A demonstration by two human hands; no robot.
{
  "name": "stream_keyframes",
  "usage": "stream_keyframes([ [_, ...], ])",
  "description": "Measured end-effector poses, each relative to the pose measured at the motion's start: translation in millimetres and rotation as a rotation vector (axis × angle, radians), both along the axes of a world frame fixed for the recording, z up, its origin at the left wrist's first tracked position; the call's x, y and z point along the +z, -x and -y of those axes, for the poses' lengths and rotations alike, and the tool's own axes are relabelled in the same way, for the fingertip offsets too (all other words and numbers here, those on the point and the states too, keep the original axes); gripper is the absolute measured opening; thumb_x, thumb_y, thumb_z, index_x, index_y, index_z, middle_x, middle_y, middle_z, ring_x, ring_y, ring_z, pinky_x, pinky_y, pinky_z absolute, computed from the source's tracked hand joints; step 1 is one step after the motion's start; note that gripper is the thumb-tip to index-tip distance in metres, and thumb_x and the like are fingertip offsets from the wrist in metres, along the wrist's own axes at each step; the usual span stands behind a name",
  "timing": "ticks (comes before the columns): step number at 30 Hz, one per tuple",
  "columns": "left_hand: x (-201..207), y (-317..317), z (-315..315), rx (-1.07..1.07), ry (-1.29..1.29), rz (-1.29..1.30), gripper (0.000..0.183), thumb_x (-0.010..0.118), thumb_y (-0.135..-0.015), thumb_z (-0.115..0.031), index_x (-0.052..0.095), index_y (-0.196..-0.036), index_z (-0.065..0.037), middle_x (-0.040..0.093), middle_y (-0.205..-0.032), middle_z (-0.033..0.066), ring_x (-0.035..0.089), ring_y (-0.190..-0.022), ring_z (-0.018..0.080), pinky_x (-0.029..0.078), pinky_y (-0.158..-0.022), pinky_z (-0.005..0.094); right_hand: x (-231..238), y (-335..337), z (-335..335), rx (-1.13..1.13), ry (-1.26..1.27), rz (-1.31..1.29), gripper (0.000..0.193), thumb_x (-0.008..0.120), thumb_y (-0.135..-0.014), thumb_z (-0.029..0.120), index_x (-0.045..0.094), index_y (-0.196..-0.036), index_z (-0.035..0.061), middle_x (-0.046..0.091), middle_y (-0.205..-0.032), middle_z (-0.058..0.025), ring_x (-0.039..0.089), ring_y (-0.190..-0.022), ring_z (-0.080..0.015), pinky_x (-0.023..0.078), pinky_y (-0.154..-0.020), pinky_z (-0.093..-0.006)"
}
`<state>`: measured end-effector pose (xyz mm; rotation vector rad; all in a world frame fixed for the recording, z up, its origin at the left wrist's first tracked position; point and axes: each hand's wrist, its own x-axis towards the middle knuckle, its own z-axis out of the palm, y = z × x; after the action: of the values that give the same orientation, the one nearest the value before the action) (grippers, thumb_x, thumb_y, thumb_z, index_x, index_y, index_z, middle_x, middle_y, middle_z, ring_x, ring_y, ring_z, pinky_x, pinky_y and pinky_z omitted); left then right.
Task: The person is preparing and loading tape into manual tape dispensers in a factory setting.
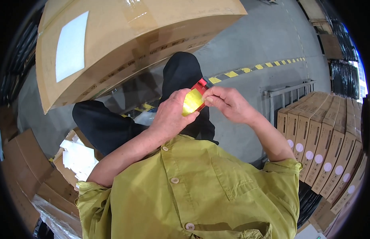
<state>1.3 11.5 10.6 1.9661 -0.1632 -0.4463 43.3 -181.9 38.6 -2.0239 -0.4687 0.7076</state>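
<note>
Over my lap, my left hand [174, 110] wraps round a red tape dispenser with a yellow roll [191, 102], its thumb along the lower edge. The dispenser tilts up to the right and ends in a dark tip. My right hand [229, 104] has thumb and forefinger pinched together at the dispenser's right edge. Whether a loose tape end lies between those fingertips is too small to make out. Part of the dispenser is hidden behind my left fingers.
A large cardboard carton [125, 44] with a white sheet [72, 47] stands before my knees. Flat brown boxes [324, 139] stand in a row at right, beside a metal rack [290, 93]. An open carton with white foam pieces [78, 157] sits at left. Yellow-black tape [245, 71] marks the floor.
</note>
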Motion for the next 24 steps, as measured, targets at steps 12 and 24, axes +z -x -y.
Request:
stream_keyframes([
  [12,-1,1,3,-0.011,-0.013,0.029,0.049,0.067,-0.071,-0.017,0.044,-0.112,-0.002,0.053,-0.105,0.018,0.053,-0.095,0.035,0.044,-0.08,0.0393,6,7,-10,0.14,0.245,0.473,0.012,0.059,-0.074,0.006,0.053,-0.085,0.0031,0.055,-0.074,-0.0122,0.055,-0.068,-0.0303,0.045,-0.058,-0.0357],
  [24,-3,-4,-8,-0.104,-0.029,0.082,0.051,0.068,-0.069,-0.017,0.046,-0.113,-0.006,0.054,-0.103,0.012,0.053,-0.096,0.03,0.043,-0.08,0.0369,-4,0,-6,0.199,0.133,0.313,0.011,0.055,-0.077,0.005,0.046,-0.081,0.004,0.05,-0.071,-0.0102,0.051,-0.064,-0.0267,0.043,-0.058,-0.0323],
])
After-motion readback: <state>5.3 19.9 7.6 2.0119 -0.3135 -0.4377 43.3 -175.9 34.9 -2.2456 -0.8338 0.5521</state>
